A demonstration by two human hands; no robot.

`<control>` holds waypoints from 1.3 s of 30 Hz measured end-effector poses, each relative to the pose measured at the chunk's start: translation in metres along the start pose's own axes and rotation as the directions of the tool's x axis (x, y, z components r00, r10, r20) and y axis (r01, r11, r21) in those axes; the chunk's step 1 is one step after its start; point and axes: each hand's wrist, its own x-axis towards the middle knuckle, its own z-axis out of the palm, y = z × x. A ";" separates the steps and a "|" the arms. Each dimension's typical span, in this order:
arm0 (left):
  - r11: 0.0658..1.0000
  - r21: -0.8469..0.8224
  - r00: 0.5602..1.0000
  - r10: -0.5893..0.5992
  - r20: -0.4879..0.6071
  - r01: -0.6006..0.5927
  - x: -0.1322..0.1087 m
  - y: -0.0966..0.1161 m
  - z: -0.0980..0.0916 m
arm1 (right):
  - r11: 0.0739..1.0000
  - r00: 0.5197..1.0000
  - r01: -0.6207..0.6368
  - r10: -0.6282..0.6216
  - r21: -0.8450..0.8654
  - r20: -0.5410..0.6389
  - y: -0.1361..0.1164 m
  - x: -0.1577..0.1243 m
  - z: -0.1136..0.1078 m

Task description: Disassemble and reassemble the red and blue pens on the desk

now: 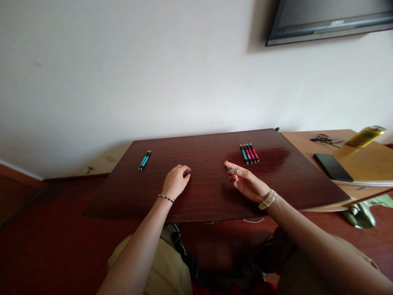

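My left hand [177, 180] is closed just above the middle of the dark wooden table [202, 196]. A small dark end shows between its thumb and fingers; the rest is hidden. To the right, my right hand [245, 182], palm turned up, pinches a dark pen [231, 169] with a teal part, mostly covered by the fingers. Two blue-and-black pens [145, 160] lie side by side at the table's left. Beyond my right hand, a blue-and-black pen [244, 154] lies in a row with several pink-and-black pens [251, 154].
A lighter wooden desk [377, 164] adjoins on the right, bearing a black phone [333, 167], a coiled dark cable [324, 139] and a yellow can [365, 137]. The white wall [184, 73] stands behind the table, with a television [331, 20] mounted upper right.
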 end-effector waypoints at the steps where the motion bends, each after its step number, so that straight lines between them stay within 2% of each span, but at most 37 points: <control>1: 1.000 0.007 1.000 0.000 0.005 0.000 0.000 0.000 0.001 | 1.000 1.000 -0.010 0.010 0.021 0.024 0.001 -0.001 0.002; 5: 0.999 0.038 1.000 0.027 -0.004 -0.026 0.003 -0.004 0.005 | 0.995 0.998 -0.009 0.002 0.103 0.069 0.004 -0.005 0.009; 10: 0.998 0.023 0.997 0.057 -0.042 -0.056 0.004 -0.004 0.010 | 0.987 0.999 0.005 -0.014 0.160 0.050 0.008 -0.004 0.015; 13: 0.995 -0.071 0.996 0.064 -0.065 -0.069 0.004 0.003 0.013 | 0.985 1.000 0.008 -0.011 0.170 0.018 0.009 0.000 0.018; 17: 0.946 -0.319 0.998 0.054 -0.032 -0.061 0.003 0.017 0.015 | 0.980 1.000 0.011 -0.006 0.198 -0.026 0.010 0.005 0.018; 20: 0.839 -0.543 0.998 0.061 0.033 -0.034 0.003 0.026 0.019 | 0.977 0.999 0.025 -0.015 0.214 -0.050 0.011 0.006 0.017; 23: 0.657 -0.753 0.995 0.041 0.089 0.041 0.002 0.036 0.026 | 0.977 0.997 0.032 -0.017 0.210 -0.073 0.011 0.007 0.016; 26: 0.469 -0.871 0.988 -0.013 0.155 0.143 0.000 0.047 0.030 | 0.978 0.996 0.017 0.001 0.210 -0.086 0.011 0.008 0.016; 28: 0.380 -0.906 0.981 -0.036 0.189 0.188 -0.003 0.055 0.030 | 0.975 0.996 -0.001 0.021 0.221 -0.089 0.010 0.009 0.017; 32: 0.270 -0.937 0.975 -0.041 0.220 0.223 -0.006 0.063 0.028 | 0.968 0.997 -0.010 0.030 0.251 -0.075 0.011 0.010 0.022; 39: 0.157 -0.949 0.961 0.002 0.277 0.273 -0.010 0.067 0.028 | 0.976 1.000 0.008 -0.002 0.220 -0.027 0.015 0.008 0.028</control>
